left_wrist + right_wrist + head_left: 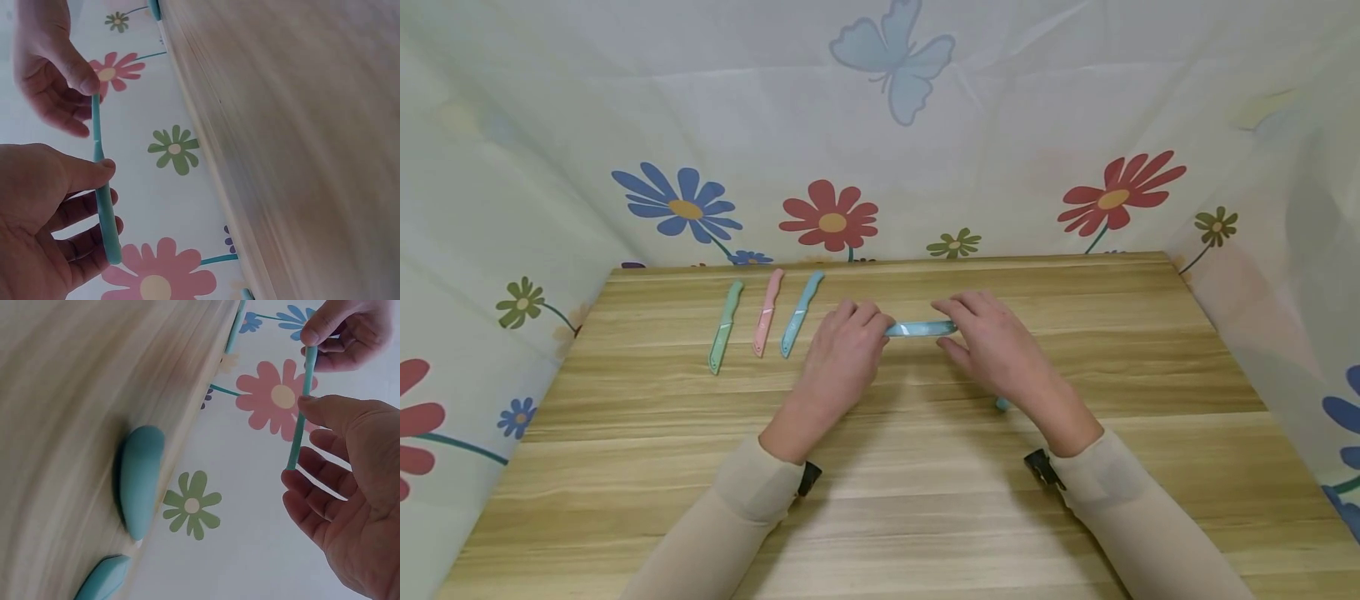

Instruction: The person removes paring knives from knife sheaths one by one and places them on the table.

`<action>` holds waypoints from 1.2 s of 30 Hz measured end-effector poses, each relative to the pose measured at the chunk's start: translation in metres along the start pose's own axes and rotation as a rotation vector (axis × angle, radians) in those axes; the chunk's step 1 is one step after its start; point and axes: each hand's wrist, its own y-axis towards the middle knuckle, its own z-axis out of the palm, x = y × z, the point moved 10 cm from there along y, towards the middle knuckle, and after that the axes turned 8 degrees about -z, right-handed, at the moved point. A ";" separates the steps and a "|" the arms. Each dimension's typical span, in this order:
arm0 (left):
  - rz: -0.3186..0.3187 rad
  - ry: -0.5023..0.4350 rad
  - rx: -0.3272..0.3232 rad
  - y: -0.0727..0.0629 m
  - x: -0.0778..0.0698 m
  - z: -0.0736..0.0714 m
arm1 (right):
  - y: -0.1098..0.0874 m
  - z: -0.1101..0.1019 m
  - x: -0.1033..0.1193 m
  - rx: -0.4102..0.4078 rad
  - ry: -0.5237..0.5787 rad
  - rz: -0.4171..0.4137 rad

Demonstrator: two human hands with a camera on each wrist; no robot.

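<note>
A light blue knife (919,329) in a blade cover is held level over the middle of the table, between both hands. My left hand (847,346) grips its handle (108,225), thumb on one side and fingers on the other. At the opposite end, my right hand (996,342) pinches the covered blade (300,428) between thumb and fingers. Left of my left hand lie a blue knife (802,312), a pink knife (767,315) and a green knife (726,327), side by side. A teal piece (1002,404) shows under my right forearm, mostly hidden.
The wooden table (895,500) ends at a white flowered cloth (985,167) at the back and sides. In the right wrist view, a rounded teal object (142,481) and another teal piece (103,578) lie on the wood.
</note>
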 end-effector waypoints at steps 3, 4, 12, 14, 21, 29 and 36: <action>0.011 0.004 0.009 -0.001 -0.003 -0.001 | 0.001 -0.001 0.007 0.003 -0.032 -0.031; 0.014 0.005 0.011 -0.001 -0.005 -0.001 | 0.002 -0.002 0.009 0.003 -0.044 -0.045; 0.054 0.034 -0.002 -0.004 -0.015 -0.004 | 0.003 -0.002 0.028 -0.015 -0.071 -0.115; 0.060 0.044 -0.002 -0.005 -0.017 -0.004 | 0.003 -0.001 0.030 -0.014 -0.074 -0.121; 0.076 0.037 -0.021 -0.007 -0.023 -0.006 | 0.002 0.004 0.031 -0.007 -0.093 -0.123; 0.070 0.021 -0.031 -0.007 -0.024 -0.008 | 0.002 0.004 0.033 -0.003 -0.088 -0.132; 0.061 0.036 -0.013 -0.008 -0.024 -0.007 | 0.002 0.005 0.034 0.006 -0.086 -0.129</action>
